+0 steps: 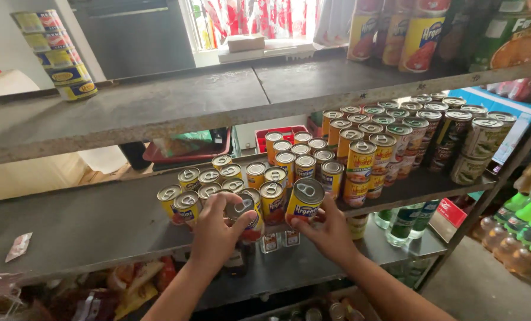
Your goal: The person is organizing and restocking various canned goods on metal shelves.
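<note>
Left hand point(215, 229) wrapped around a yellow-and-red tin can point(246, 215) at the front edge of the middle shelf point(93, 223), fingers over the pull-tab lid, thumb on the near side; can upright or slightly tilted, hard to tell. Right hand point(329, 230) gripping a second yellow tin can point(304, 202), tilted toward the camera so the silver lid shows, held just off the shelf edge beside the first can. Both hands closed on their cans, close together but not touching. Just behind, a cluster of similar small cans point(218, 181) standing upright in rows on the same shelf, touching one another. Further right, taller stacked cans point(366, 160) in two layers, then darker-labelled cans point(473, 139) near the shelf's right end. Upper shelf point(158, 107) mostly bare metal, with a stack of flat tins point(57, 56) at far left and large yellow cans point(423, 35) at top right. Small sachet point(18, 246) lying at the left of the middle shelf. Green drink bottles point(524, 229) low at right, beyond the shelf frame. Red tray point(188, 148) behind the shelving.
</note>
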